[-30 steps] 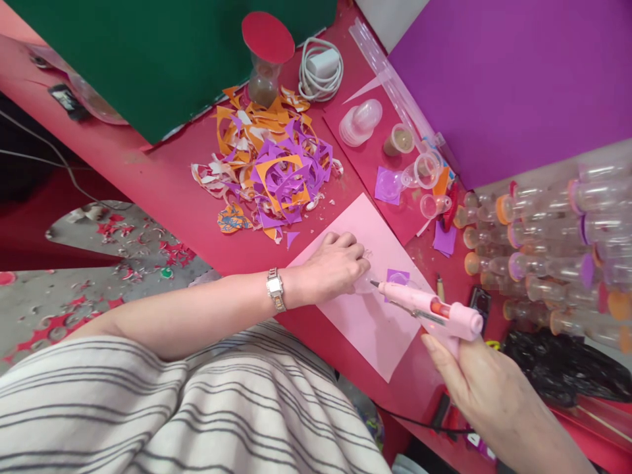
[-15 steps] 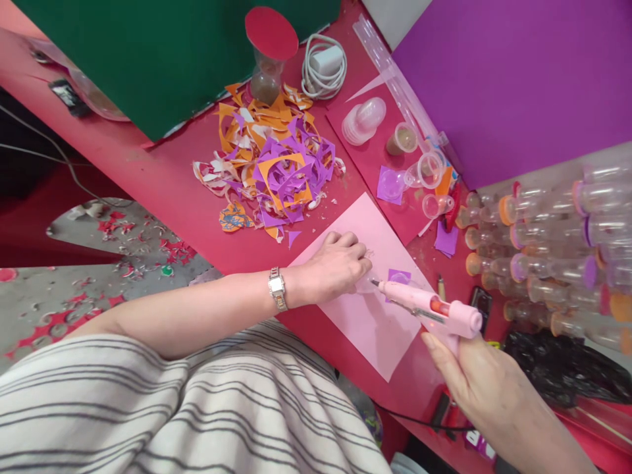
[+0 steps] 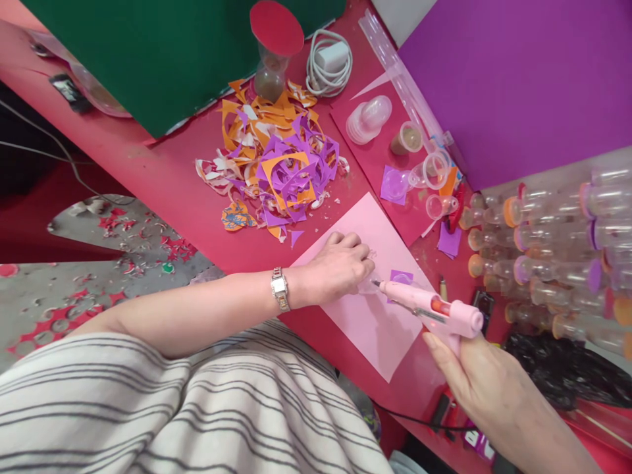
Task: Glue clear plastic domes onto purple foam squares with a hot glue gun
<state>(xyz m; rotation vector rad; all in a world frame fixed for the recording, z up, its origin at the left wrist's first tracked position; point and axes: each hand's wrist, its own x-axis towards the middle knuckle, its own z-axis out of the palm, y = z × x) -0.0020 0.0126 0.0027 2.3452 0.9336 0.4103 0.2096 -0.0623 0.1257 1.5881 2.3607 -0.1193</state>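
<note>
My right hand [image 3: 486,368] is wrapped round the handle of a pink hot glue gun [image 3: 424,306], with an orange-red part showing in its body. The gun's metal nozzle points left, right beside a clear plastic cup [image 3: 368,284]. My left hand [image 3: 343,266], a watch on its wrist, has its fingers curled over that cup and hides most of it. Whether the nozzle touches the cup I cannot tell. Beneath both lies a pink sheet [image 3: 388,349]. Just beyond the nozzle, a purple paper square [image 3: 402,276] rests on the sheet.
Orange and purple paper scraps [image 3: 289,171] are heaped on the red table [image 3: 168,178]. Clear cups [image 3: 370,118] stand towards the back. Stacked clear tubes with coloured ends [image 3: 557,243] line the right side, above a black plastic bag [image 3: 563,368]. A cable [image 3: 409,421] hangs near the front edge.
The whole view has shifted slightly. Both hands keep nearly the same pose, with the glue gun's nozzle still beside the clear cup.
</note>
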